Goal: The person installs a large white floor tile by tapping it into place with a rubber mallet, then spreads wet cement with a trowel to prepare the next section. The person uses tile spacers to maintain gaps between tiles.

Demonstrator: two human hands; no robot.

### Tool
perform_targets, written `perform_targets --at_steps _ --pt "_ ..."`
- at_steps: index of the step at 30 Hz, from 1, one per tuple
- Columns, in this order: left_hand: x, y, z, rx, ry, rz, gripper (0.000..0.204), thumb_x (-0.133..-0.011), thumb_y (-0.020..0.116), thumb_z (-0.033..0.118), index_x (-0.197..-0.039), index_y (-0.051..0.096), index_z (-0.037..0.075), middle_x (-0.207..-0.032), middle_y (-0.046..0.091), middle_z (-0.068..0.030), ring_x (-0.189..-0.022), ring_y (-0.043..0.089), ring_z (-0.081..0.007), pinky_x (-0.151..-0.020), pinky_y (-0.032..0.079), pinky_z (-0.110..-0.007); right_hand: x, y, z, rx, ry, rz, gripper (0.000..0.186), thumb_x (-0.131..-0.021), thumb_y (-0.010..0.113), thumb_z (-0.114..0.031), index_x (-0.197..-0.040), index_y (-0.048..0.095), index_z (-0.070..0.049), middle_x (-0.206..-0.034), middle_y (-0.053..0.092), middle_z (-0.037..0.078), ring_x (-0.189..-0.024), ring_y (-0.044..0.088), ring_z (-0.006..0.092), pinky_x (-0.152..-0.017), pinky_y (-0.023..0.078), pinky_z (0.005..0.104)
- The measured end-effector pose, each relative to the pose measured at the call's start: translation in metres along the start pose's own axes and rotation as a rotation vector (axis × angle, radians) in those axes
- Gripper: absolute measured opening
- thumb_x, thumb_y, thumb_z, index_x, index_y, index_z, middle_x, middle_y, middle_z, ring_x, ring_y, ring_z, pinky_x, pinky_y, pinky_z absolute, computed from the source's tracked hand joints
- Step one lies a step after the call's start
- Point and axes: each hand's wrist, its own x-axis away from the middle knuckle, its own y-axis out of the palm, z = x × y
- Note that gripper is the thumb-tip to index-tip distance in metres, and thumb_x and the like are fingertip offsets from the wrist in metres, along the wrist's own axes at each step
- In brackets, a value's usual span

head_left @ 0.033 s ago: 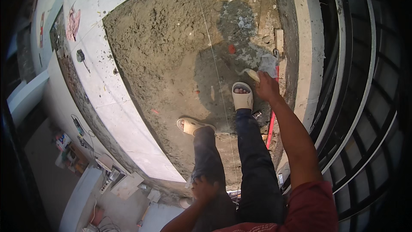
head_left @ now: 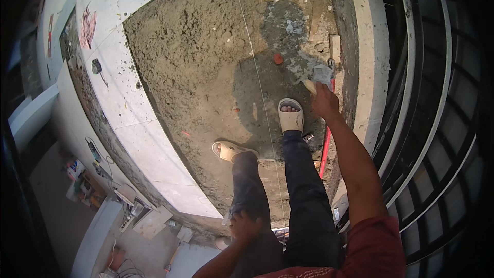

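Observation:
My right hand (head_left: 325, 102) is closed around a pale yellow, elongated thing (head_left: 310, 86) whose kind I cannot make out. It is held low over the cement bed (head_left: 195, 72), just beyond my right slipper (head_left: 291, 116). A greyish translucent piece like plastic (head_left: 322, 73) lies beside the hand, near the upper end of a long red bar (head_left: 325, 154). My left hand (head_left: 246, 225) rests on my left leg near the knee, fingers apart and holding nothing.
A taut white string (head_left: 252, 51) crosses the bed between my feet. Pale tiles (head_left: 159, 144) border it on the left, carrying a tape measure (head_left: 96, 67) and a pink cloth (head_left: 87, 28). Metal railings (head_left: 437, 87) stand right. Tools and cables lie lower left.
My right hand has shifted slightly right and nearer to me with the pale yellow thing. Less of that thing shows now, and its thin curved end is no longer visible. My left hand stays put.

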Motion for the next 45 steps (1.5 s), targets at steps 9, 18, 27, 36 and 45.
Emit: perform_targets --at_steps 9,18,27,36,45 --pt "-0.015 -0.002 0.007 0.008 -0.030 -0.062 0.083 -0.081 0.060 0.057 -0.140 0.039 0.002 -0.142 0.039 -0.0286 -0.134 0.037 -0.0469 -0.109 0.033 -0.057 -0.067 -0.011 -0.039 -0.153 -0.139 -0.067 0.048 -0.086 0.067 -0.031 -0.121 0.061 0.001 -0.110 0.067 0.026 -0.105 0.064 0.0423 -0.090 0.051 0.0477" --pt "-0.009 -0.011 0.013 0.056 -0.026 -0.066 0.086 -0.081 0.060 0.060 -0.141 0.039 0.002 -0.145 0.035 -0.0298 -0.136 0.035 -0.0478 -0.109 0.029 -0.062 -0.057 0.009 -0.065 -0.550 -0.034 0.196 0.037 -0.089 0.068 -0.024 -0.118 0.053 -0.006 -0.086 0.067 0.014 -0.066 0.067 0.0279 -0.058 0.055 0.0414" --pt "0.025 -0.016 0.029 -0.011 0.777 0.203 0.069 -0.087 0.060 0.046 -0.137 0.047 0.001 -0.135 0.050 -0.0260 -0.132 0.043 -0.0429 -0.104 0.036 -0.061 0.017 -0.023 -0.023 -0.595 0.237 -0.251 0.029 -0.087 0.067 -0.017 -0.111 0.056 -0.006 -0.073 0.058 0.008 -0.059 0.063 0.0211 -0.051 0.051 0.0384" --pt "0.043 -0.012 0.050 0.302 0.686 -0.688 0.066 -0.092 0.053 0.037 -0.145 0.037 0.001 -0.126 0.059 -0.0261 -0.110 0.062 -0.0427 -0.094 0.050 -0.050 0.029 -0.068 -0.074 -0.198 -0.209 0.002 0.025 -0.088 0.070 -0.020 -0.092 0.061 0.003 -0.072 0.062 0.013 -0.064 0.057 0.0221 -0.064 0.047 0.0372" --pt "0.037 0.035 -0.049 0.465 1.356 -0.684 0.033 -0.091 0.055 0.033 -0.111 0.064 0.008 -0.091 0.063 -0.0209 -0.083 0.063 -0.0360 -0.076 0.051 -0.046 0.109 -0.019 -0.127 -0.028 -0.168 -0.120 0.032 -0.089 0.071 -0.025 -0.095 0.061 0.004 -0.081 0.070 0.017 -0.076 0.068 0.0260 -0.068 0.051 0.0382"
